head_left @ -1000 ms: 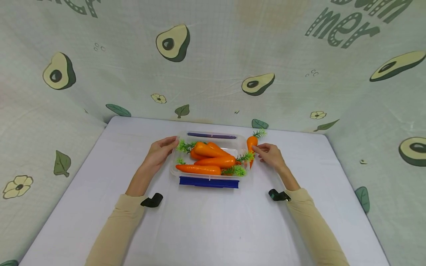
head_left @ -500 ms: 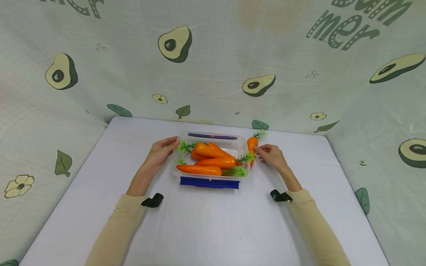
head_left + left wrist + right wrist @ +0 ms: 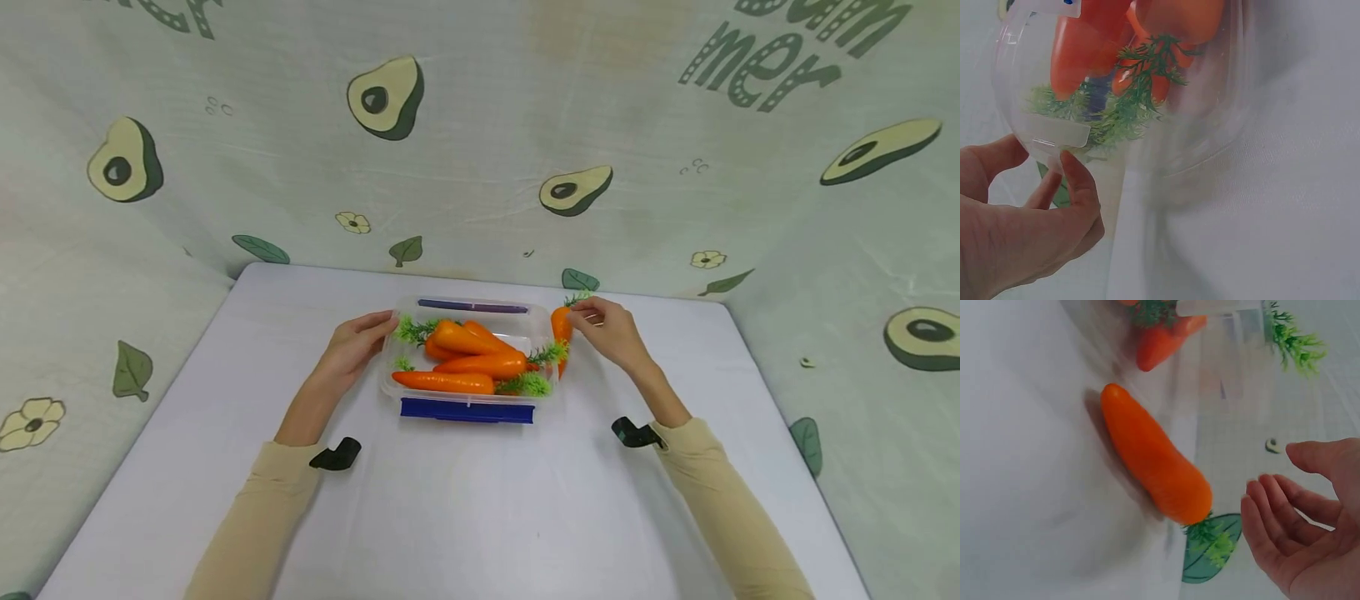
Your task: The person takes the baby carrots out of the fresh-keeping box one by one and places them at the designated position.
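Note:
A clear plastic food container (image 3: pixel 468 400) with blue clips stands on the table. Several orange carrots (image 3: pixel 487 365) with feathery green tops lie piled in it. My left hand (image 3: pixel 352 346) pinches the container's left end between thumb and fingers, at the rim tab in the left wrist view. Another carrot (image 3: pixel 561 323) lies on the table along the container's right side, its leafy top pointing to the back. My right hand (image 3: pixel 615 333) is just right of that carrot, fingers loosely bent. In the right wrist view, a gap shows between this hand (image 3: pixel 1310 531) and the carrot (image 3: pixel 1154 453).
The white table (image 3: pixel 465 517) extends in front of the container and to both sides. A hanging cloth printed with avocados (image 3: pixel 386 98) encloses the back and sides. A small black wrist camera (image 3: pixel 336 454) sits by each sleeve cuff.
My right hand has come off the lone carrot, lifting slightly and shifting toward the back. The left hand keeps its hold on the container, and the carrots stay in place.

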Motion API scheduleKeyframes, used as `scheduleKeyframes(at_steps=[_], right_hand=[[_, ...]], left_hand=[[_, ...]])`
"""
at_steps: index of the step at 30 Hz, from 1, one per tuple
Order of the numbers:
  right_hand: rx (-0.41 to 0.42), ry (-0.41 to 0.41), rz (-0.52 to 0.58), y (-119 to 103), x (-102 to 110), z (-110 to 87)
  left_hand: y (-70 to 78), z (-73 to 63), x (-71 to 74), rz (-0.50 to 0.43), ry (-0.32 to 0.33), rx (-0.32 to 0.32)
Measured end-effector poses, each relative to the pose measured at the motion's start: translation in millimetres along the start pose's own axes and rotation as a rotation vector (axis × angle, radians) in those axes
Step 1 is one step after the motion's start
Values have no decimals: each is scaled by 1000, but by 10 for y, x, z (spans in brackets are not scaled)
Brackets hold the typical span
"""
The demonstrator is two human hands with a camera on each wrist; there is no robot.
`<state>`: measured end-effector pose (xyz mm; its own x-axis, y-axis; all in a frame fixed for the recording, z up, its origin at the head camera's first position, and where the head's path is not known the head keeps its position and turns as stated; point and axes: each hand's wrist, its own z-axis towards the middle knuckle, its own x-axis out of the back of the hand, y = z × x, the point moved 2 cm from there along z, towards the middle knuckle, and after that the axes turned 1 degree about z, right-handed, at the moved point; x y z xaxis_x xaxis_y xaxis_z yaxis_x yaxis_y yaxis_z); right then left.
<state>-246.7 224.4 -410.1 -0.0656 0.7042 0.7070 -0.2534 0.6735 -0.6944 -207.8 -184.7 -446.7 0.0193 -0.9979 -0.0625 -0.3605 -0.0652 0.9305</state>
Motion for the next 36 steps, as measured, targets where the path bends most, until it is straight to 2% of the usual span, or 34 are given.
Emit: scheduleKeyframes(at_steps=[9,21,28,36], right_hand=[[138,-22,16,-399,-10,26],[361,-228,-20,-725,-223,-72],[366,-359,-37,-762,-356,-125],[360,-446,-84,-786,-463,-142]], left_hand=[[7,-22,17,-6,-1,40],[6,-60,29,9,-11,35],[-4,-57,43,4,-17,34],[-31,-28,37,-18,-19,29]])
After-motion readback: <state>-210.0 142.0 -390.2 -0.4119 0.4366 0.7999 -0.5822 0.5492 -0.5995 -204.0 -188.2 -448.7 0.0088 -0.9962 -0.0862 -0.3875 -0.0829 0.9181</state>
